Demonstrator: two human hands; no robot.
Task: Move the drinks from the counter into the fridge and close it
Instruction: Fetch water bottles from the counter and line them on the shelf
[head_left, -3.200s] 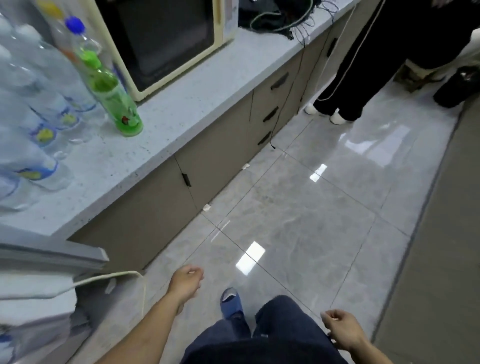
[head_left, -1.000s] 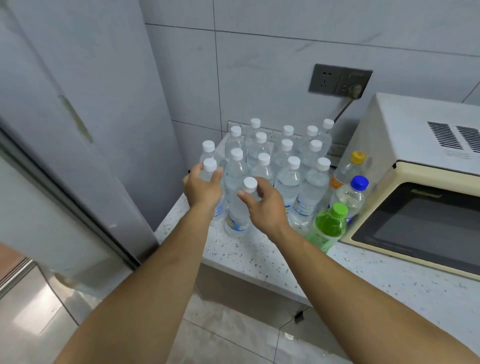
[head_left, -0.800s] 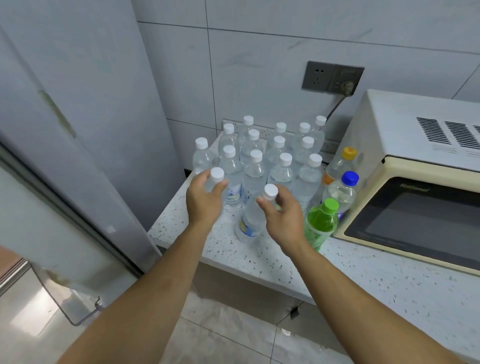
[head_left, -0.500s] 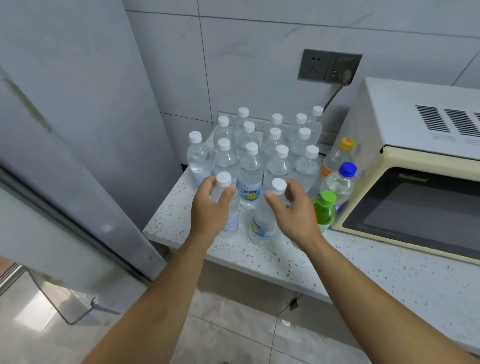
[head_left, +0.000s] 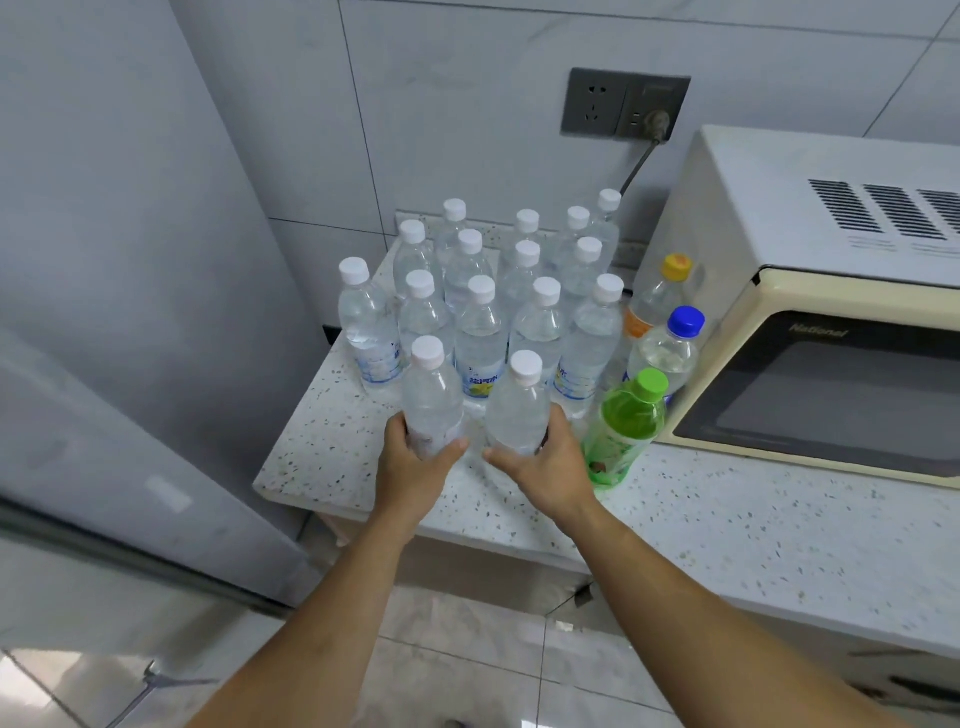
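Note:
My left hand (head_left: 415, 467) grips the lower body of a clear water bottle (head_left: 431, 395) with a white cap. My right hand (head_left: 545, 467) grips a second water bottle (head_left: 519, 405) the same way. Both bottles are upright, held above the front of the speckled counter (head_left: 727, 519). Behind them stand several more white-capped water bottles (head_left: 483, 332) in rows. A green bottle (head_left: 623, 426), a blue-capped bottle (head_left: 670, 348) and a yellow-capped bottle (head_left: 654, 301) stand to the right. The grey fridge (head_left: 130, 312) fills the left side.
A cream microwave (head_left: 831, 332) sits on the counter at the right, its plug in a wall socket (head_left: 623, 104). A tiled wall runs behind the bottles. Pale floor tiles (head_left: 467, 649) show below the counter edge, next to the fridge.
Earlier I faced the floor with empty hands. Within the last second both hands closed on two front bottles, slid down their bodies and drew them toward me, away from the rows.

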